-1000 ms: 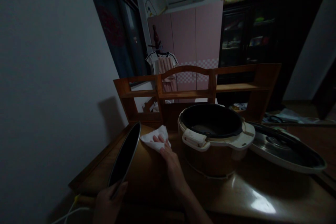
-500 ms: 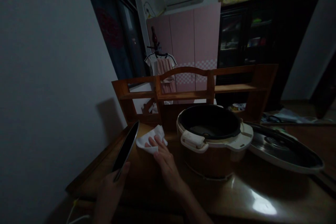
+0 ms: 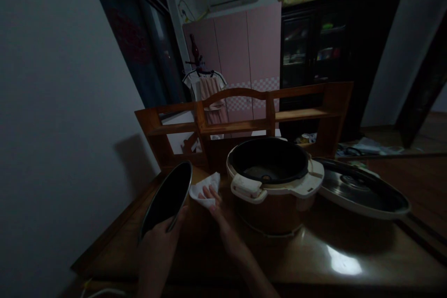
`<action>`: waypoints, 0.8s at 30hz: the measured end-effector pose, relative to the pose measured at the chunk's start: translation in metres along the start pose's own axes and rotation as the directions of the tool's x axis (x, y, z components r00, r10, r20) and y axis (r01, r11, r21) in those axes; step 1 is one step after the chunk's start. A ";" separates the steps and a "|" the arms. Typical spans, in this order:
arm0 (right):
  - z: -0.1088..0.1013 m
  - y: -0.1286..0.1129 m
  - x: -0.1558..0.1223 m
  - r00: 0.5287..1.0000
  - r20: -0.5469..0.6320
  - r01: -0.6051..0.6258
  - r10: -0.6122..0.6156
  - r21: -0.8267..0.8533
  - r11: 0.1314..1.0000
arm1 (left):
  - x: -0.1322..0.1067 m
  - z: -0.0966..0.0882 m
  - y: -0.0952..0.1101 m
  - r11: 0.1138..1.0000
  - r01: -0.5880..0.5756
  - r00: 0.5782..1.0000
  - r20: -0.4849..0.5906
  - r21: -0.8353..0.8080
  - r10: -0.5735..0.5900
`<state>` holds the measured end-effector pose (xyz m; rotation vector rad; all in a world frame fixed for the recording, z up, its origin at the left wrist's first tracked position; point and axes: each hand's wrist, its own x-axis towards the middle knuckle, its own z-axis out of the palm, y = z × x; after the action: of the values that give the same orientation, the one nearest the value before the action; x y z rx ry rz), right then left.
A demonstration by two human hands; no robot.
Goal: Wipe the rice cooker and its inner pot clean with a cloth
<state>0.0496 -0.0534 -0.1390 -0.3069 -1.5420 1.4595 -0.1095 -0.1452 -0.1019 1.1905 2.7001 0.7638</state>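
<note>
My left hand (image 3: pixel 159 247) is closed round the near rim of a dark metal inner pot (image 3: pixel 167 198), which it holds tilted on its side above the wooden table (image 3: pixel 314 251). My right hand (image 3: pixel 213 200) presses a white cloth (image 3: pixel 204 187) down on the table between the pot and a rice cooker (image 3: pixel 274 181). The cooker stands open, its cavity dark. Its lid (image 3: pixel 359 186) is swung back to the right.
A wooden shelf rack (image 3: pixel 244 121) runs along the table's far edge behind the cooker. A grey wall is close on the left. A pink wardrobe (image 3: pixel 244 51), hanging clothes and a dark glass cabinet (image 3: pixel 314 51) stand further back.
The view has shifted, so everything sits further left. The inner pot has turned and now shows more of its dark inside. My right hand stays on the cloth, a little further from me.
</note>
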 end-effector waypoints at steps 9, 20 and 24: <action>-0.002 0.010 -0.013 0.998 -0.048 -0.027 0.031 0.096 0.995 | 0.004 -0.002 0.012 0.996 -0.081 0.997 0.015 0.033 0.081; 0.007 -0.006 -0.044 0.988 0.083 -0.129 0.130 -0.019 0.992 | 0.017 -0.009 -0.011 0.995 -0.009 0.997 -0.077 -0.096 0.002; 0.010 0.018 -0.057 0.986 0.091 -0.138 0.142 -0.043 0.989 | 0.018 -0.014 -0.027 0.991 0.046 0.990 -0.129 -0.127 -0.062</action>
<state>0.0636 -0.0971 -0.1790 -0.3802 -1.6517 1.5750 -0.1439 -0.1535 -0.1010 1.0703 2.7293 1.0209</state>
